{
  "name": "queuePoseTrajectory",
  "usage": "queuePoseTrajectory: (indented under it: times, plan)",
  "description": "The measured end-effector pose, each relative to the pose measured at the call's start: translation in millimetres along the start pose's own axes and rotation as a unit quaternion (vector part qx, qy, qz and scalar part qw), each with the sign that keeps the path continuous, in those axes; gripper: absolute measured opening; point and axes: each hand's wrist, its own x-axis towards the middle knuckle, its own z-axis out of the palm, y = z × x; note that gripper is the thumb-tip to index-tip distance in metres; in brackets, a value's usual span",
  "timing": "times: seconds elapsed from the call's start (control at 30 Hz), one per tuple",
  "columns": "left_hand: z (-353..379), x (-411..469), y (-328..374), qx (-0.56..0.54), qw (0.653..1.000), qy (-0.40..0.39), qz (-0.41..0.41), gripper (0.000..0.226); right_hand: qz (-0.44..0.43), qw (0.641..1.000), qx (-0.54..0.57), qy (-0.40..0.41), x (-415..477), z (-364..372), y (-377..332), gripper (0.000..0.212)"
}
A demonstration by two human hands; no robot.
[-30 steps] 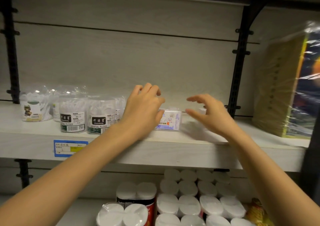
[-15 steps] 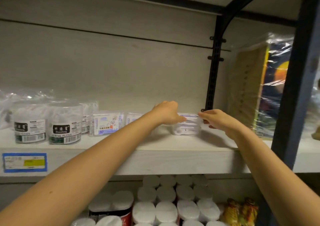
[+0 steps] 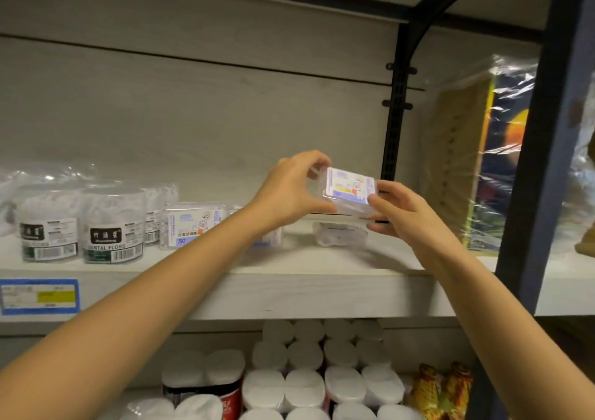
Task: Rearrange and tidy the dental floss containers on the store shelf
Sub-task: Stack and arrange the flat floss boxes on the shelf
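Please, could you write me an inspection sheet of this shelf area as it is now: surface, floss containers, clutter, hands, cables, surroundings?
Surface: pale shelf, with a blue price label on its front edge.
Job's things: a flat floss box is held above the shelf. A clear box lies on the shelf below it. A labelled box stands upright. Round tubs marked DENTAL FLOSS stand at the left.
Clutter: bagged packs behind the tubs, contents unclear.
Grippers: left hand and right hand each grip one end of the flat floss box.
Cables: nothing seen.
Surroundings: wrapped package at the right, white rolls on the lower shelf.
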Motion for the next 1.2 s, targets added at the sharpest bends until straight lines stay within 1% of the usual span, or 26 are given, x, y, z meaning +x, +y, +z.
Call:
queuePoseTrajectory:
  times: [0.1, 0.2, 0.23, 0.33, 0.47, 0.6, 0.73, 0.83, 0.93, 1.03, 1.1, 1.2]
  plan:
    - [-12.3, -23.7, 7.0, -0.083, 0.996, 0.023, 0.029, 0.057, -0.047, 0.998, 0.043, -0.016, -22.3, 1.2, -13.1, 0.03]
    - [-23.4, -48.0, 9.8, -0.217, 0.976, -0.011, -0.01, 0.041, -0.085, 0.994, 0.057, -0.023, -44.1, 3.0, -23.3, 0.03]
    - [-26.3, -54.6, 9.5, -0.237, 0.971, -0.013, -0.025, 0.035, -0.091, 0.994, 0.062, -0.031, -50.4, 5.1, -25.9, 0.031]
    - [-34.9, -68.3, 7.8, -0.24, 0.969, 0.028, -0.058, 0.025, -0.102, 0.991, 0.065, -0.06, -63.6, 16.2, -32.4, 0.034]
    - [-58.2, -80.2, 6.7, -0.229, 0.968, 0.068, -0.072, 0.025, -0.114, 0.988, 0.071, -0.08, -65.2, 37.1, -40.8, 0.034]
    - [-88.9, -95.0, -0.2, -0.16, 0.982, 0.069, -0.07, 0.026, -0.139, 0.988, 0.019, -0.067, -60.2, 69.8, -43.7, 0.034]
    - [-117.1, -107.6, -16.2, -0.082, 0.992, 0.061, -0.078, 0.025, -0.141, 0.987, 0.006, -0.072, -56.3, 107.8, -42.2, 0.033]
    - [-131.2, -114.6, -31.6, 0.004, 0.996, 0.037, -0.078, 0.023, -0.125, 0.989, -0.026, -0.079, -54.9, 133.9, -41.7, 0.03]
    - [-137.8, -120.3, -45.6, 0.091, 0.994, -0.001, -0.061, 0.023, -0.112, 0.989, -0.067, -0.068, -56.0, 154.8, -40.8, 0.03]
    - [-140.9, -126.4, -57.6, 0.186, 0.982, -0.029, -0.023, 0.022, -0.098, 0.987, -0.113, -0.063, -58.1, 167.2, -42.0, 0.031]
    - [-141.5, -129.3, -62.5, 0.244, 0.969, -0.039, 0.018, 0.021, -0.087, 0.982, -0.156, -0.064, -59.3, 171.8, -43.9, 0.031]
    - [-142.0, -129.2, -65.5, 0.363, 0.925, -0.03, 0.108, 0.019, -0.109, 0.97, -0.216, -0.034, -58.8, 176.9, -46.7, 0.03]
